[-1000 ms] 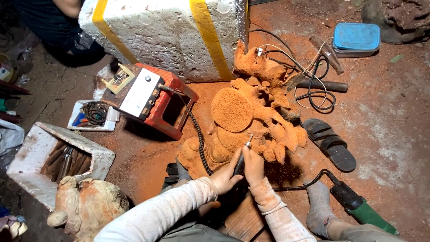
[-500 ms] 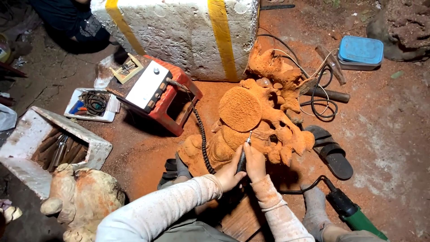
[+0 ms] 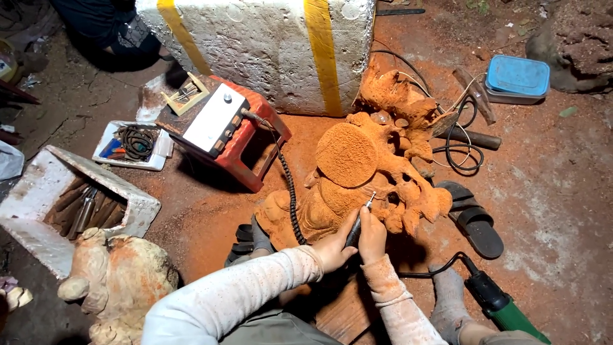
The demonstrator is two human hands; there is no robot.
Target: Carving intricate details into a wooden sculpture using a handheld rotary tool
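Mid-carving: both hands, left and right, together, clamped on rotary handpiece; tip seemingly touching orange wood carving; next needing steady, light pressure.

Carving ahead; apparently bare floor rightward

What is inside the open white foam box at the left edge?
The white foam box holds several long tools with wooden handles, lying side by side. Their lower ends are hidden behind the box's front wall.
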